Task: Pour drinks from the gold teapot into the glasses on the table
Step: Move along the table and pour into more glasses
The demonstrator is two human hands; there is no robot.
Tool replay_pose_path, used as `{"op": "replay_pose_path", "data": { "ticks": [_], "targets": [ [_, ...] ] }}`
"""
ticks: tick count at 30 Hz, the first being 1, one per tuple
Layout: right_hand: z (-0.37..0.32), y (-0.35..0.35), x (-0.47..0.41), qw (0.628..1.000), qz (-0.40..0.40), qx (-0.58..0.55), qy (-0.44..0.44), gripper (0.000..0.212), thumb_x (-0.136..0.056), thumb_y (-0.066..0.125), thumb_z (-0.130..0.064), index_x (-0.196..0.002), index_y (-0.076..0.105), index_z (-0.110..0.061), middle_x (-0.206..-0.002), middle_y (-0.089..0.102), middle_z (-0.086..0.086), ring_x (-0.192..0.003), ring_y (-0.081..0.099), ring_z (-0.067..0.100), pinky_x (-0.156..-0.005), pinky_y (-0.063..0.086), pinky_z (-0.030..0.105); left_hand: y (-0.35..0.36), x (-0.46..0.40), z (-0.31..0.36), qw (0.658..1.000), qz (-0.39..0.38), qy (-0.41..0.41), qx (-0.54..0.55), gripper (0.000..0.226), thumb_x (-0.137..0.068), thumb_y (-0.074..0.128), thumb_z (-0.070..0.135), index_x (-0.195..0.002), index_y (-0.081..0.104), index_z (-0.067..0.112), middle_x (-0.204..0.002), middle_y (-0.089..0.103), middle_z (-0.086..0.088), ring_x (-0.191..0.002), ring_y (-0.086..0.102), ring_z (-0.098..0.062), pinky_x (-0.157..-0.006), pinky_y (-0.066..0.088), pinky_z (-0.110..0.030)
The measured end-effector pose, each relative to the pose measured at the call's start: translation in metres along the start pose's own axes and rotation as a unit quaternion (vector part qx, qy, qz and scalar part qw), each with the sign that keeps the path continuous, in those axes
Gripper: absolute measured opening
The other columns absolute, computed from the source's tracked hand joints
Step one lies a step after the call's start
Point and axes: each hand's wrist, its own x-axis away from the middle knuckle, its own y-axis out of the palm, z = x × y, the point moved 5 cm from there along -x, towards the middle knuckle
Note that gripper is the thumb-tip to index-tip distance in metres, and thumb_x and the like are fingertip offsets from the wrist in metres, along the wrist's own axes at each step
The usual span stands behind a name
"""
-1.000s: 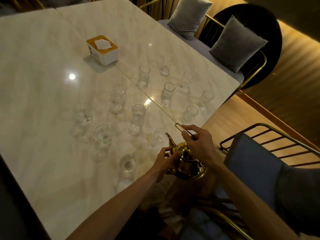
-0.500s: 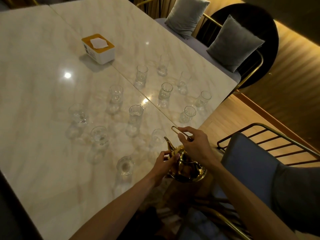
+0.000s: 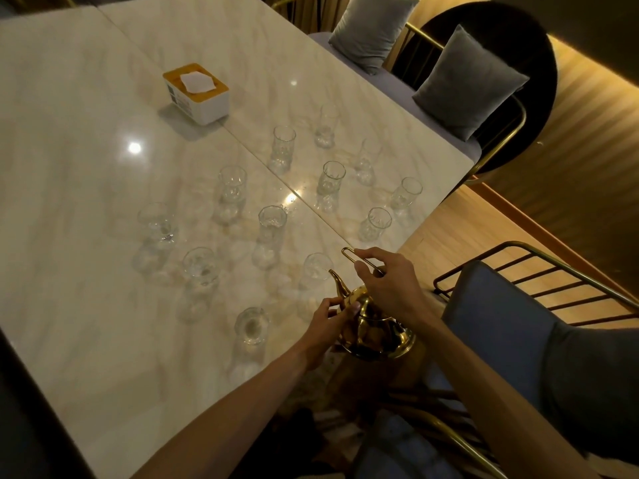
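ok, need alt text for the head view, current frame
Two bare hands hold a gold teapot at the near edge of a marble table: right hand on the handle, left hand at the body, spout beside the nearest of about a dozen clear glasses. A tissue box sits farther back.

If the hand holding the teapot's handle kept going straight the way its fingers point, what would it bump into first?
Probably the nearest glass just past the gold teapot spout. The right hand points up-left over the table, though depth is hard to judge here.

teapot (image 3: 371,331) body behind hands, contents unseen
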Motion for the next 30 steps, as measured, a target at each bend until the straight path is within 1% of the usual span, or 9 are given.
{"op": "replay_pose_path", "data": {
  "ticks": [1, 4, 5, 8, 11, 14, 20, 25, 30],
  "targets": [
    [-0.001, -0.001, 0.000, 1.000, 0.000, 0.002, 0.000, 0.030, -0.098, 0.062, -0.035, -0.128, 0.066, -0.033, -0.114, 0.069, 0.000, -0.077, 0.063, 0.013, -0.084, 0.058, 0.040, 0.000, 0.000, 0.000, 1.000, -0.001, 0.000, 0.001, 0.049, -0.087, 0.069, 0.047, -0.126, 0.049, 0.025, -0.118, 0.057, -0.001, -0.105, 0.061, -0.021, -0.091, 0.055, -0.056],
    [-0.003, -0.002, 0.002, 1.000, -0.002, 0.008, -0.005, 0.031, -0.099, 0.062, -0.033, -0.129, 0.066, -0.030, -0.105, 0.066, 0.002, -0.066, 0.054, 0.002, -0.077, 0.056, 0.035, 0.001, 0.002, 0.000, 1.000, -0.007, 0.000, 0.006, 0.047, -0.086, 0.070, 0.048, -0.123, 0.050, 0.027, -0.121, 0.057, -0.002, -0.107, 0.061, -0.023, -0.091, 0.055, -0.057],
    [-0.003, -0.003, 0.003, 1.000, 0.000, 0.010, -0.009, 0.031, -0.098, 0.063, -0.033, -0.129, 0.066, -0.030, -0.112, 0.069, 0.003, -0.067, 0.055, 0.003, -0.079, 0.058, 0.037, 0.001, 0.002, 0.000, 1.000, -0.009, 0.000, 0.005, 0.048, -0.086, 0.070, 0.048, -0.124, 0.050, 0.027, -0.121, 0.057, -0.002, -0.108, 0.061, -0.023, -0.091, 0.055, -0.057],
    [-0.006, -0.004, 0.005, 1.000, 0.006, 0.016, -0.008, 0.031, -0.098, 0.064, -0.032, -0.128, 0.067, -0.029, -0.136, 0.064, 0.002, -0.088, 0.068, 0.014, -0.085, 0.057, 0.035, 0.003, 0.004, 0.001, 1.000, -0.012, -0.002, 0.003, 0.049, -0.086, 0.069, 0.048, -0.125, 0.049, 0.026, -0.120, 0.057, -0.001, -0.106, 0.061, -0.021, -0.090, 0.055, -0.055],
    [-0.008, -0.006, 0.006, 1.000, 0.007, 0.022, -0.008, 0.032, -0.098, 0.063, -0.031, -0.129, 0.067, -0.026, -0.137, 0.064, 0.003, -0.099, 0.065, 0.012, -0.081, 0.047, 0.023, 0.004, 0.007, 0.002, 1.000, -0.016, -0.007, 0.006, 0.046, -0.087, 0.069, 0.046, -0.124, 0.049, 0.026, -0.119, 0.058, -0.002, -0.103, 0.062, -0.019, -0.082, 0.056, -0.050],
    [-0.010, -0.008, 0.008, 1.000, 0.007, 0.026, -0.009, 0.032, -0.098, 0.063, -0.030, -0.130, 0.067, -0.024, -0.138, 0.063, 0.004, -0.101, 0.060, 0.010, -0.083, 0.045, 0.024, 0.006, 0.011, 0.004, 1.000, -0.018, -0.010, 0.008, 0.044, -0.089, 0.068, 0.045, -0.124, 0.049, 0.025, -0.119, 0.058, -0.002, -0.101, 0.061, -0.018, -0.075, 0.055, -0.042],
    [-0.010, -0.009, 0.010, 0.999, 0.002, 0.039, -0.011, 0.033, -0.098, 0.063, -0.031, -0.130, 0.067, -0.026, -0.142, 0.061, 0.001, -0.107, 0.065, 0.015, -0.088, 0.047, 0.027, 0.011, 0.015, 0.005, 0.999, -0.022, -0.020, 0.025, 0.040, -0.091, 0.067, 0.040, -0.123, 0.049, 0.023, -0.116, 0.060, -0.002, -0.099, 0.061, -0.018, -0.075, 0.055, -0.043],
    [-0.012, -0.010, 0.010, 0.999, 0.006, 0.044, -0.011, 0.032, -0.097, 0.063, -0.032, -0.129, 0.068, -0.027, -0.140, 0.062, 0.000, -0.101, 0.064, 0.011, -0.086, 0.048, 0.026, 0.014, 0.019, 0.005, 0.999, -0.023, -0.022, 0.025, 0.039, -0.092, 0.066, 0.042, -0.122, 0.049, 0.024, -0.116, 0.062, -0.003, -0.099, 0.062, -0.018, -0.071, 0.054, -0.041],
    [-0.014, -0.011, 0.010, 0.999, 0.002, 0.049, -0.011, 0.032, -0.098, 0.063, -0.032, -0.128, 0.068, -0.028, -0.136, 0.065, 0.000, -0.089, 0.063, 0.007, -0.073, 0.046, 0.017, 0.017, 0.022, 0.007, 0.999, -0.015, -0.022, 0.025, 0.043, -0.093, 0.064, 0.041, -0.127, 0.049, 0.020, -0.110, 0.064, -0.001, -0.093, 0.061, -0.014, -0.064, 0.050, -0.035]
  ]
}}
